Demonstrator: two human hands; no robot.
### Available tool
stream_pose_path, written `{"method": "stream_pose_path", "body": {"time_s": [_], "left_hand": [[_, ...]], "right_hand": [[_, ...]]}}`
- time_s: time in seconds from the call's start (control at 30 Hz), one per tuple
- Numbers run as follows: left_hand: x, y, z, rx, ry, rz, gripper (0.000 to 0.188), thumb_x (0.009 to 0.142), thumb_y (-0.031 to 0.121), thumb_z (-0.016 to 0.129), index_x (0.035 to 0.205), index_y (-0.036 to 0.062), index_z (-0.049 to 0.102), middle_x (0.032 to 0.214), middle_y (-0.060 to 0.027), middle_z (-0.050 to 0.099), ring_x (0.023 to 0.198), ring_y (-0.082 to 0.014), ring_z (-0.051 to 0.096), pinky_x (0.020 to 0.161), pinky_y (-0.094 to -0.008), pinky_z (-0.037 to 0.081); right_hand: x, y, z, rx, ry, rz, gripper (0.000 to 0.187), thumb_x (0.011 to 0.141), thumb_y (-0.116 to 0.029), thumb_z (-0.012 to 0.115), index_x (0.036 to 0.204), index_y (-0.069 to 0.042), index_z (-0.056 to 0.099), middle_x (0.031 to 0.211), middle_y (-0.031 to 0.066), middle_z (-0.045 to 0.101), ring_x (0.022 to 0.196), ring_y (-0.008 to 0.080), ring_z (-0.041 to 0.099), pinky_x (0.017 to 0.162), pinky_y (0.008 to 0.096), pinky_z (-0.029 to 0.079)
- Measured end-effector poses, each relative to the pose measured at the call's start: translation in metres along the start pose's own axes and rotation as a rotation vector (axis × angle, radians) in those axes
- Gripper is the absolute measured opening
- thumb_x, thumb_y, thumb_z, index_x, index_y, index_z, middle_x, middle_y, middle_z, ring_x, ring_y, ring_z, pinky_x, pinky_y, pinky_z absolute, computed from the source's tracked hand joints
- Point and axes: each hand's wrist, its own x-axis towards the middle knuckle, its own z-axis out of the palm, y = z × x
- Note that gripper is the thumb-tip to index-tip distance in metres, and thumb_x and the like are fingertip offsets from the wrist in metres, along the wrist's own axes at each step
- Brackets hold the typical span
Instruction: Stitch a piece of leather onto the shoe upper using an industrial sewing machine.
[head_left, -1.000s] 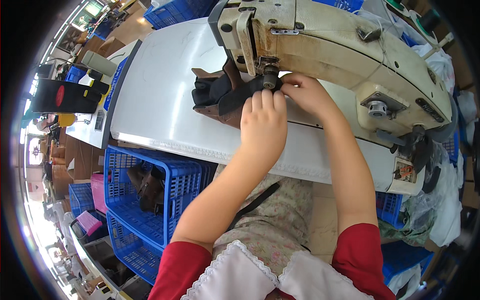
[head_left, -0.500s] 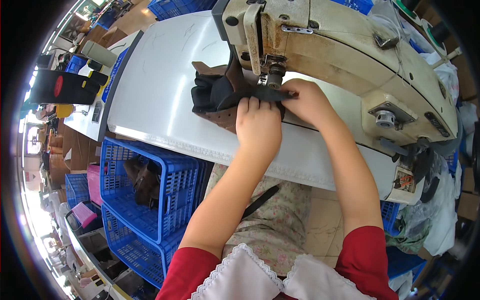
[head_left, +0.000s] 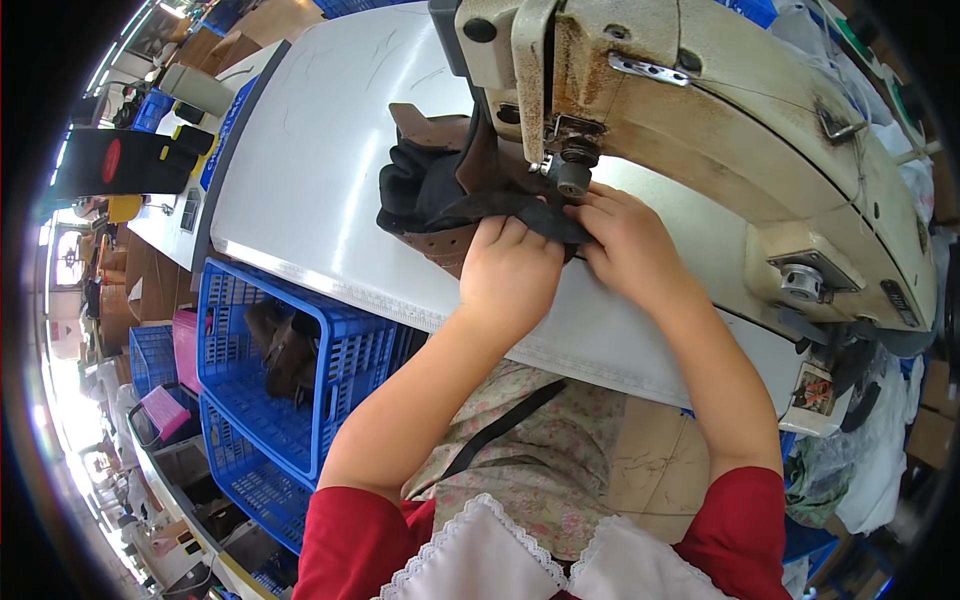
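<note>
Under the sewing head lies a brown leather shoe upper point(head_left: 428, 243) with perforations and a black lining; a dark strip runs along its near edge. My left hand point(head_left: 512, 270) is closed on that near edge, fingers curled over the strip. On the right, my right hand point(head_left: 632, 245) holds the strip's end between thumb and fingers, just beside the presser parts. Fingertips are partly hidden by the material and the machine. The sewing machine point(head_left: 690, 130), cream and stained, has its needle area point(head_left: 565, 172) right above the piece; the needle itself is hard to make out.
The white worktable point(head_left: 310, 170) has a ruler marking along its near edge. Stacked blue crates point(head_left: 325, 390) stand at the left below it, the upper one with brown leather pieces point(head_left: 285, 350). Plastic bags point(head_left: 870, 470) hang at the right.
My right hand has shifted slightly right and down, its fingers now laid lower along the strip's end. The strip looks wider and flatter over my left fingers. The whole view has shifted slightly.
</note>
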Motion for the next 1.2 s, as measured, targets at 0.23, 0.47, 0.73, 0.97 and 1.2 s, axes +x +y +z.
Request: {"method": "stream_pose_path", "body": {"time_s": [0.23,0.47,0.73,0.97,1.2], "left_hand": [[0.000,-0.005,0.003,0.019,0.006,0.027,0.025,0.069,0.014,0.062,0.091,0.0082,0.072,0.111,-0.0102,0.071,0.090,-0.0193,0.066,0.084,-0.0344,0.047],[-0.001,-0.017,0.002,0.048,-0.026,0.088,0.022,0.071,0.015,0.062,0.090,0.0100,0.072,0.110,-0.0080,0.072,0.086,-0.0183,0.066,0.084,-0.0339,0.047],[0.001,-0.034,0.004,0.029,-0.043,0.160,0.022,0.070,0.017,0.062,0.088,0.0112,0.073,0.111,-0.0064,0.072,0.087,-0.0176,0.066,0.087,-0.0345,0.046],[0.000,-0.046,0.006,-0.009,-0.062,0.206,0.022,0.069,0.016,0.063,0.088,0.0123,0.073,0.109,-0.0043,0.072,0.088,-0.0170,0.065,0.089,-0.0344,0.045],[0.003,-0.052,0.008,-0.002,-0.031,0.245,0.020,0.069,0.015,0.063,0.086,0.0131,0.072,0.098,-0.0022,0.073,0.086,-0.0170,0.065,0.089,-0.0348,0.045]], "right_hand": [[-0.002,-0.008,0.007,-0.039,0.083,-0.039,0.031,0.072,0.001,0.065,0.102,0.002,0.068,0.114,0.0165,0.067,0.115,0.0346,0.059,0.100,0.0418,0.048],[-0.001,-0.013,0.016,-0.070,0.129,-0.032,0.030,0.074,0.001,0.062,0.103,0.003,0.067,0.113,0.0182,0.067,0.114,0.0363,0.060,0.100,0.0426,0.048],[-0.002,-0.018,0.029,-0.146,0.192,0.020,0.028,0.075,0.001,0.061,0.102,0.002,0.066,0.115,0.0181,0.066,0.114,0.0361,0.059,0.100,0.0434,0.047],[-0.001,-0.027,0.035,-0.167,0.211,0.065,0.028,0.076,0.001,0.061,0.103,0.002,0.066,0.116,0.0181,0.066,0.114,0.0364,0.059,0.100,0.0432,0.047],[0.002,-0.033,0.038,-0.178,0.241,0.102,0.026,0.076,0.002,0.061,0.102,0.003,0.066,0.117,0.0190,0.065,0.114,0.0372,0.059,0.098,0.0444,0.048]]}}
